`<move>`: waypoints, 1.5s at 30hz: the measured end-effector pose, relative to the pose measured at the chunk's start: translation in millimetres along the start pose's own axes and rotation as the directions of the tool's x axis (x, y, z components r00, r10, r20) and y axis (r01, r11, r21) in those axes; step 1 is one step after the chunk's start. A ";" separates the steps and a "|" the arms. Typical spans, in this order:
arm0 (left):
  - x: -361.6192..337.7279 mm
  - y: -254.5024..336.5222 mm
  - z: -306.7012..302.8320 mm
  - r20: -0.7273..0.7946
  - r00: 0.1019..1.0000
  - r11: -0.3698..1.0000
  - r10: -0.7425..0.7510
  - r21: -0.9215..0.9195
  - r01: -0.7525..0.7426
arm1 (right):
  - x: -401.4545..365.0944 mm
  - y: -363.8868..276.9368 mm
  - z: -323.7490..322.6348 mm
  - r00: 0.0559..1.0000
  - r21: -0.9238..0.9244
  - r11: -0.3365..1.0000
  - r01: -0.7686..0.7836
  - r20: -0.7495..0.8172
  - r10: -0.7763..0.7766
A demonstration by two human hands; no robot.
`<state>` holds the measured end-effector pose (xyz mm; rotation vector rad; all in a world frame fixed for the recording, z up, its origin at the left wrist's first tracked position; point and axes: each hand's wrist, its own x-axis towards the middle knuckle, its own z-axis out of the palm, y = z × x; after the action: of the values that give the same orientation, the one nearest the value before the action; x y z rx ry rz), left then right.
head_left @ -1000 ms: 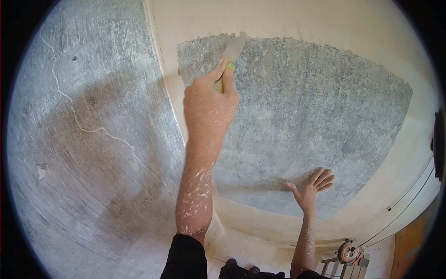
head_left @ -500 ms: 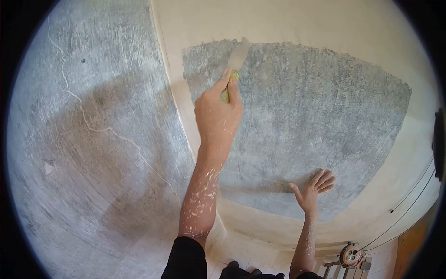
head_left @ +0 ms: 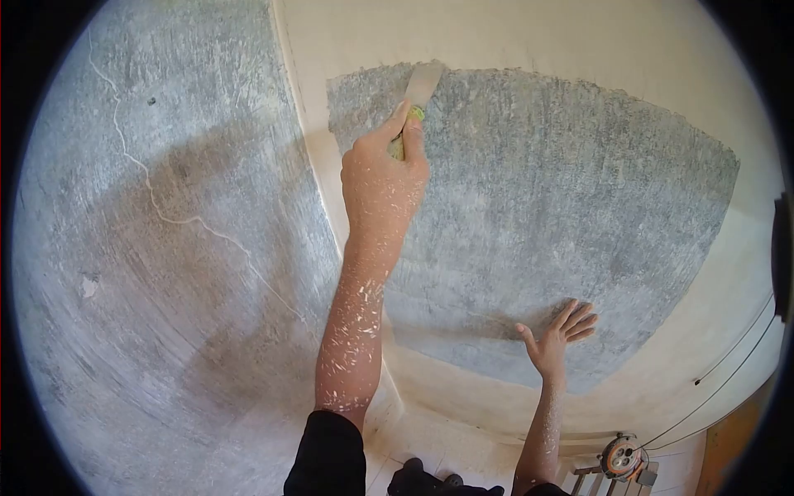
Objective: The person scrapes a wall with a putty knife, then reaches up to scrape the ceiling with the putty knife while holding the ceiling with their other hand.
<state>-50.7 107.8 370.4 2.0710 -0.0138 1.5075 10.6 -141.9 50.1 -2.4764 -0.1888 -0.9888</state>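
My left hand [head_left: 385,169] is closed around the yellow-green handle of a scraper [head_left: 424,83]. The flat blade points up and rests against the wall, with its tip at the upper ragged edge of the bare grey patch [head_left: 546,190]. Cream paint [head_left: 529,33] borders that patch. Lower right, my right hand [head_left: 556,339] lies on the grey surface with fingers spread and nothing in it. Pale flakes dot both forearms, most thickly the left.
A second grey wall [head_left: 207,273] meets this one at a corner on the left; a thin pale crack line [head_left: 149,186] runs down it. At lower right, a round cable reel [head_left: 622,456] sits on a wooden stand, with dark cords [head_left: 728,376] rising from it.
My left hand and the scraper have moved slightly up the wall. My right hand stays about where it was.
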 end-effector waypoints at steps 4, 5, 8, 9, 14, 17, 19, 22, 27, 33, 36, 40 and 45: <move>4.0 7.5 -14.6 0.100 0.988 0.993 -0.120 0.024 0.118 | -2.4 3.1 1.2 1.000 0.006 1.000 0.005 -0.018 -0.005; 4.2 7.9 -11.1 0.079 0.992 0.995 -0.102 0.023 0.101 | -2.1 2.2 -0.1 1.000 0.011 1.000 0.004 -0.009 -0.004; 5.1 6.2 -16.1 0.084 0.993 0.995 -0.083 0.061 0.078 | -1.3 0.0 -1.3 1.000 0.032 0.999 0.010 0.007 -0.010; 7.1 7.2 -16.3 0.104 0.992 0.995 -0.078 0.074 0.070 | 0.0 1.0 -1.9 1.000 0.037 0.999 0.005 0.007 -0.005; 8.9 -4.1 -19.8 0.072 0.995 0.998 -0.066 0.014 0.065 | -2.6 4.3 -3.1 0.999 0.066 0.998 0.001 0.035 -0.004; 15.9 -4.4 -17.5 0.053 0.997 0.998 -0.054 0.023 0.052 | -1.5 6.5 -2.2 1.000 0.066 0.998 0.005 0.025 -0.006; 16.9 -8.4 -19.9 0.057 0.997 0.999 -0.042 0.037 0.040 | -1.5 4.2 -2.7 1.000 0.069 0.998 0.005 0.018 -0.006; 18.7 -16.8 -23.0 0.067 0.998 0.999 -0.014 0.038 0.011 | 1.0 2.1 -2.3 1.000 0.079 0.997 0.003 -0.007 -0.003; 14.5 -30.9 -20.7 0.041 0.998 0.998 0.056 -0.007 -0.055 | -4.3 8.7 -0.5 0.999 0.055 0.998 0.036 -0.024 -0.035; 5.0 -9.3 -16.3 0.072 0.997 0.991 -0.037 0.134 0.027 | -9.7 10.9 -8.1 0.999 0.048 0.999 0.022 0.030 -0.024; 6.6 -5.0 -0.9 0.026 0.998 0.997 -0.061 0.053 0.060 | -15.0 7.7 -9.8 0.998 0.015 1.000 -0.013 0.064 0.012; 8.6 0.2 -9.6 0.081 0.996 0.996 -0.031 0.082 0.024 | -27.9 14.9 6.7 0.999 0.026 0.999 -0.033 0.027 0.033; 5.6 3.6 -6.9 0.107 0.994 0.999 0.004 0.034 -0.008 | -35.5 13.2 19.2 0.998 0.053 0.997 -0.061 -0.015 0.062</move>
<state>-55.9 109.6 378.2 2.1787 -0.0360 1.4077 0.3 -143.0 8.8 -2.4110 -0.1312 -0.9661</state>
